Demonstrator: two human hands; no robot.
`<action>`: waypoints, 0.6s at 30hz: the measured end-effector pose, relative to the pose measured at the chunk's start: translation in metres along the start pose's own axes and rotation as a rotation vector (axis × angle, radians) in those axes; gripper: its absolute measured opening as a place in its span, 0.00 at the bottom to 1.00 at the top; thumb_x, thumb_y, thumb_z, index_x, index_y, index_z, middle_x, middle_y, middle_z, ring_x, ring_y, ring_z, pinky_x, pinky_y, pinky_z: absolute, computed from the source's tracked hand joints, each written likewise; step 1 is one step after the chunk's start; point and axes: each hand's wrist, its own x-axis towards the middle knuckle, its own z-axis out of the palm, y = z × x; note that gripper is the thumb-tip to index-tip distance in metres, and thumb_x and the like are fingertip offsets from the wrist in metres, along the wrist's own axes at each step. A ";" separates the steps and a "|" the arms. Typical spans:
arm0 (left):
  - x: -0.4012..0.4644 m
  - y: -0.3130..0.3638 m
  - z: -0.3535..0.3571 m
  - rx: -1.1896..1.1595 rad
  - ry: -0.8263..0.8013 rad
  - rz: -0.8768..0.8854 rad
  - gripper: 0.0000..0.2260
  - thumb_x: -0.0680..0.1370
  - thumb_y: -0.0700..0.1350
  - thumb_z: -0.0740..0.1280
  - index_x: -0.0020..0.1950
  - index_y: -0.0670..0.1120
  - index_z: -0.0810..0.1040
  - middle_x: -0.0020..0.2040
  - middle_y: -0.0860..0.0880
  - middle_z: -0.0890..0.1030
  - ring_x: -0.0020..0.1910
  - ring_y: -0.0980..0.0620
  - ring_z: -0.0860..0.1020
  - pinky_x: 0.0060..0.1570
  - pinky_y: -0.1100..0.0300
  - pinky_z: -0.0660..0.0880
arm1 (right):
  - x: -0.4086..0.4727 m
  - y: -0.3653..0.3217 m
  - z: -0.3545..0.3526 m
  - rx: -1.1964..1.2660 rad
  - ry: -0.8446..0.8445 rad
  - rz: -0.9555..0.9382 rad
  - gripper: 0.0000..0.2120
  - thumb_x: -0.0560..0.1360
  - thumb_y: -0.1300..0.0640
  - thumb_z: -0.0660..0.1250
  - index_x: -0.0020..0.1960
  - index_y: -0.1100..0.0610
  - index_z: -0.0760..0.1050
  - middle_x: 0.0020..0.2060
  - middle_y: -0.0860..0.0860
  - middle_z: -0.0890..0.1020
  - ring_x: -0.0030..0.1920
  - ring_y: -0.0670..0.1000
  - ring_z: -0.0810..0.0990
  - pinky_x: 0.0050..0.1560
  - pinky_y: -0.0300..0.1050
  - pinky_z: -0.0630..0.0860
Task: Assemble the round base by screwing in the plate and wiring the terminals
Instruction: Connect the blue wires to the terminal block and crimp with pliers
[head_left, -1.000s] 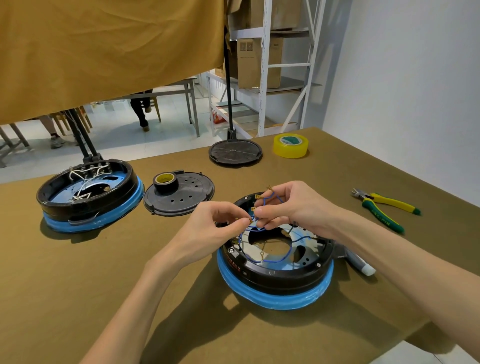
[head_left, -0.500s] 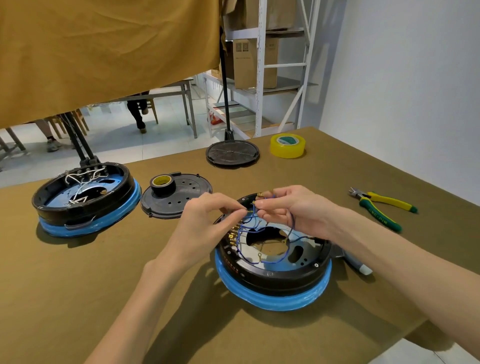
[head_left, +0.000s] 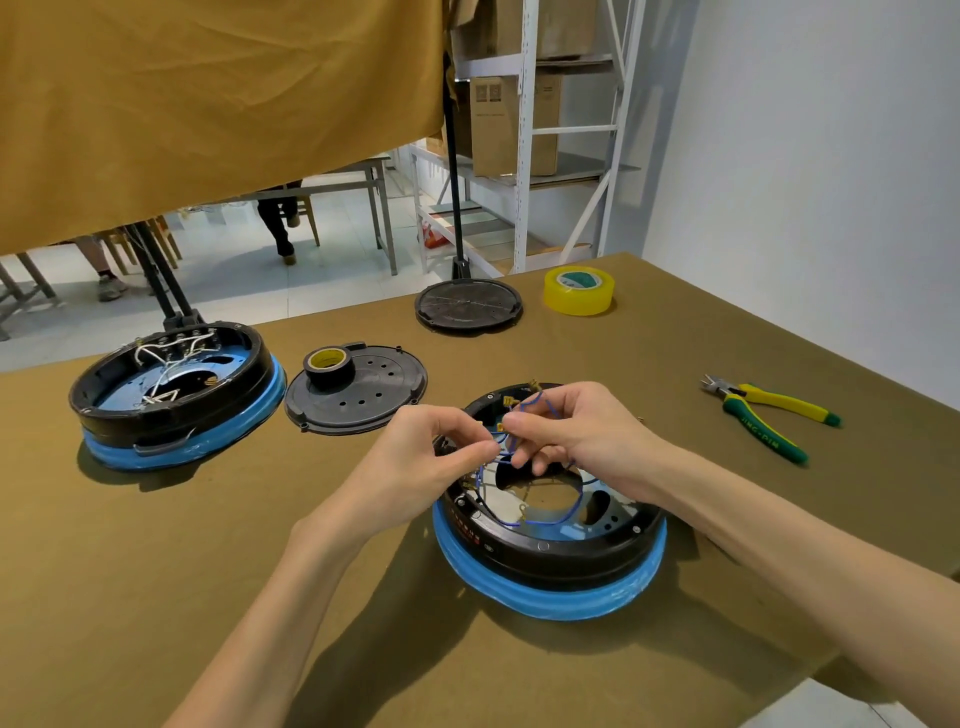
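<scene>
Both hands are pinching the blue wires (head_left: 511, 452): left hand (head_left: 415, 467) has thumb and forefinger closed on a strand, right hand (head_left: 576, 436) has fingers curled round a loop with brass ends poking out above. Right under the fingertips sits the round base (head_left: 550, 551) on the table (head_left: 156, 571). Off past the right knuckles lie pliers (head_left: 769, 415); beyond the fingers there's a yellow tape roll (head_left: 579, 291), and left of the left hand a black lid (head_left: 358, 395).
</scene>
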 end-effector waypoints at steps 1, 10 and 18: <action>0.000 0.000 0.000 -0.004 -0.032 0.010 0.02 0.79 0.48 0.74 0.46 0.54 0.86 0.42 0.58 0.86 0.44 0.58 0.83 0.46 0.70 0.76 | 0.001 0.000 0.000 -0.005 -0.028 0.026 0.04 0.78 0.61 0.73 0.46 0.60 0.85 0.37 0.60 0.85 0.37 0.52 0.85 0.36 0.39 0.81; 0.001 -0.008 -0.006 -0.012 -0.074 -0.038 0.04 0.79 0.50 0.73 0.44 0.57 0.86 0.41 0.58 0.86 0.43 0.60 0.82 0.44 0.71 0.75 | 0.004 0.004 0.004 -0.036 -0.063 0.035 0.05 0.78 0.58 0.73 0.45 0.57 0.86 0.39 0.59 0.86 0.38 0.52 0.85 0.38 0.38 0.80; 0.004 -0.008 0.000 -0.044 -0.079 -0.042 0.05 0.80 0.51 0.72 0.45 0.56 0.86 0.41 0.56 0.86 0.42 0.59 0.83 0.43 0.69 0.77 | 0.006 0.004 0.005 0.009 -0.021 0.066 0.07 0.79 0.60 0.71 0.52 0.64 0.82 0.38 0.58 0.85 0.37 0.51 0.85 0.38 0.39 0.81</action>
